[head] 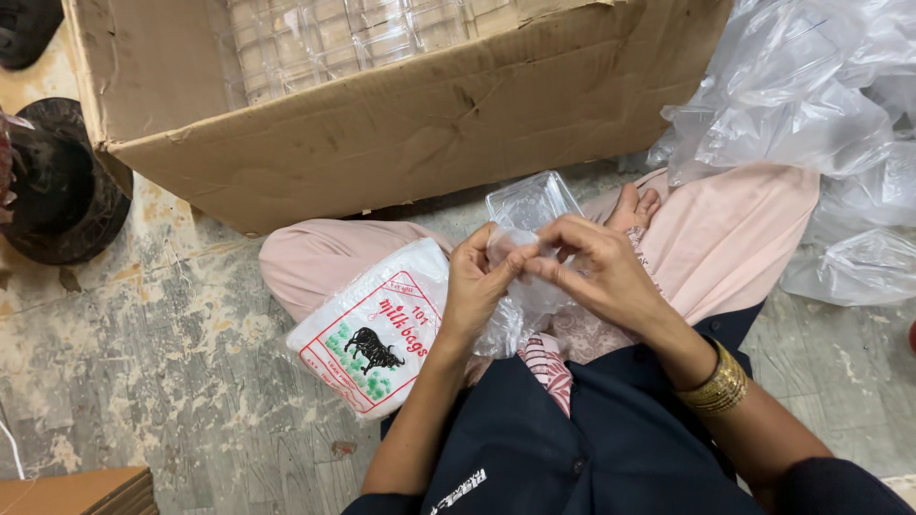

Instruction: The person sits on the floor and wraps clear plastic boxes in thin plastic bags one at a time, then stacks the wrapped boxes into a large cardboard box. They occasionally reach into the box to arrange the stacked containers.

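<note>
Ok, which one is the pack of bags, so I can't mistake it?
Start at the big brown cardboard box, then drop to the person's pink-clad knee below it. The flat white plastic pack with red border and black animal print lies there, beside the left hand; the other plastic nearby is clear and unprinted.

The big cardboard box (401,114) serves as the landmark — it lies open across the top of the view, stacked clear plastic containers (324,43) showing inside it. Just below its front wall, one clear plastic tray (530,200) rests on the floor. Further below the box lies a white packet of bags (372,329) with red printing and a black animal figure (propped on a pink-clad knee). To the right of the box, crumpled clear plastic sheeting (801,105) piles up. To its left sit dark round objects (57,181) — their kind is unclear. The floor (172,362) is worn, paint-flecked grey.
</note>
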Motion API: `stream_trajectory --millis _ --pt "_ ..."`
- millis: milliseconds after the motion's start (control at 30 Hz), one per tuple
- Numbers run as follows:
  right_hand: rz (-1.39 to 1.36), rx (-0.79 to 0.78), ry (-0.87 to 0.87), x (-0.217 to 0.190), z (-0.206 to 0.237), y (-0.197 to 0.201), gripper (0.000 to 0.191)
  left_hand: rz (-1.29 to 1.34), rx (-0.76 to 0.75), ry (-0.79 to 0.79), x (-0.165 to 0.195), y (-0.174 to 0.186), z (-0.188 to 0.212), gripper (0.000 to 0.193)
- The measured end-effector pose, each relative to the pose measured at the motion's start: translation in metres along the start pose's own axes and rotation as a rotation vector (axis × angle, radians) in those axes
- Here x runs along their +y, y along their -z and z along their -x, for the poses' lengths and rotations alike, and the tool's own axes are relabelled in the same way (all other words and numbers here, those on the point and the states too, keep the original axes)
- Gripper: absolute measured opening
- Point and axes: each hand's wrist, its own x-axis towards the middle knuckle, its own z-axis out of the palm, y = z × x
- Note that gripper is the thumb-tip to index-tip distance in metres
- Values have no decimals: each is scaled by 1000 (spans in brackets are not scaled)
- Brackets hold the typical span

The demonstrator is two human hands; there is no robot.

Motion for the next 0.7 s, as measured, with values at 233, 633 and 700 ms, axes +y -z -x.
stream_trajectory --millis 233,633,700 --pt "114 54 81 23 7 0 15 56 -8 149 8 5 0 29" --pt "-625 144 -318 82 28 7 38 -911 19 -211 20 -11 -20 21" --pt "-154 201 -306 80 23 -3 40 -1146 53 -214 25 -26 -32 44"
